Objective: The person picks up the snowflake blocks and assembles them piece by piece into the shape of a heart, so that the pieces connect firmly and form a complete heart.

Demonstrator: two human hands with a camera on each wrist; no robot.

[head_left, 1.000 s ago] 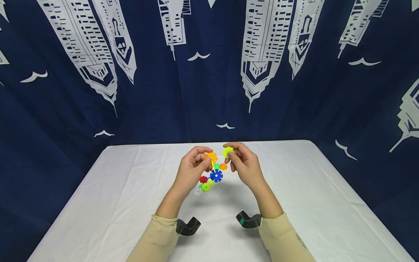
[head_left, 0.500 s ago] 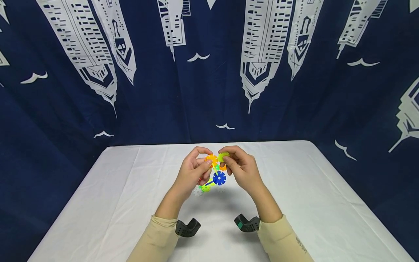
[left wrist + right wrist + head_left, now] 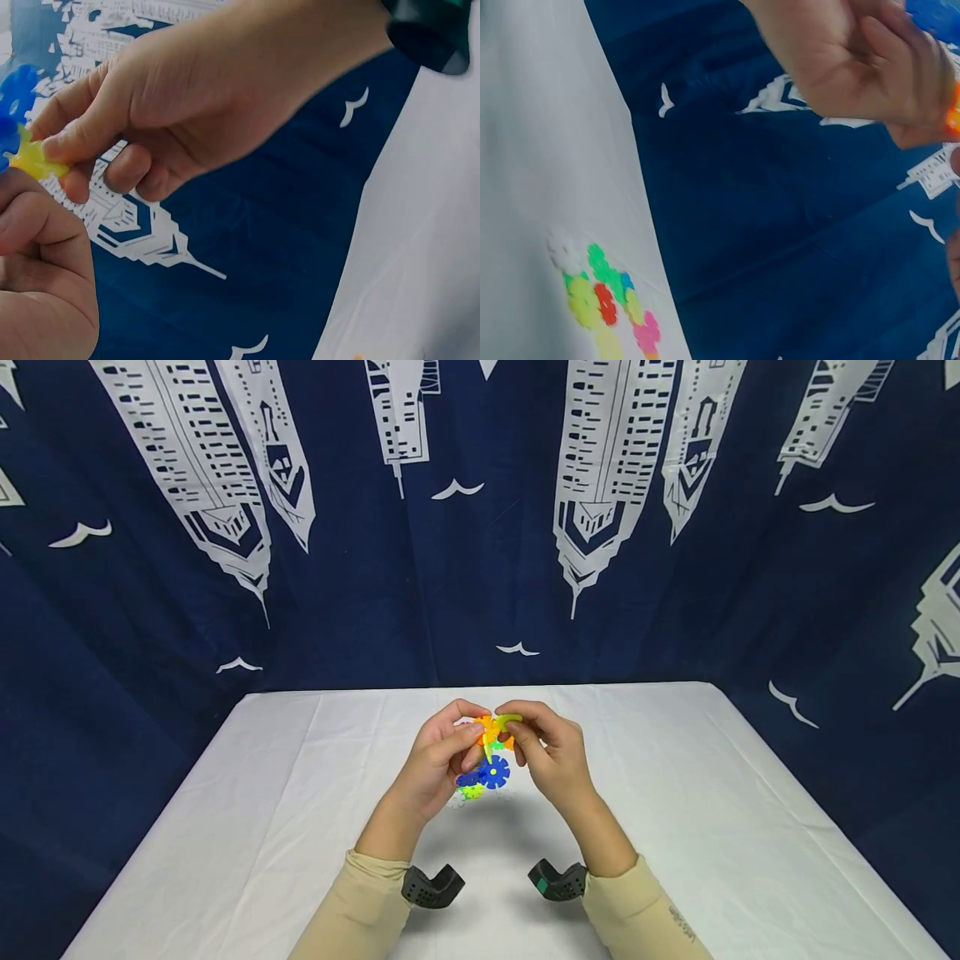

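Above the table, my left hand (image 3: 433, 762) pinches an orange notched plastic building disc (image 3: 490, 725) between thumb and forefinger. Joined below it hang a yellow disc seen edge-on (image 3: 487, 750) and blue discs (image 3: 494, 772). My right hand (image 3: 558, 753) pinches a yellow-green notched disc (image 3: 512, 719) at the orange disc's right edge. In the left wrist view, that yellow-green disc (image 3: 39, 156) sits in the right fingertips, with a blue disc (image 3: 16, 90) behind. The right wrist view catches only edges of the orange disc (image 3: 954, 114) and a blue disc (image 3: 937, 18).
Loose discs lie on the white table (image 3: 300, 827) behind and beneath the hands: green (image 3: 606, 271), red (image 3: 605, 304), pink (image 3: 647, 334), yellow-green (image 3: 583, 303) and whitish (image 3: 562, 251). A navy curtain (image 3: 465, 585) with printed towers stands behind the table. Each wrist wears a black camera (image 3: 433, 887).
My right hand has come left and slightly down, bringing the yellow-green disc to the orange one and turning it nearly edge-on. The left hand stays almost in place; its blue discs have swung.
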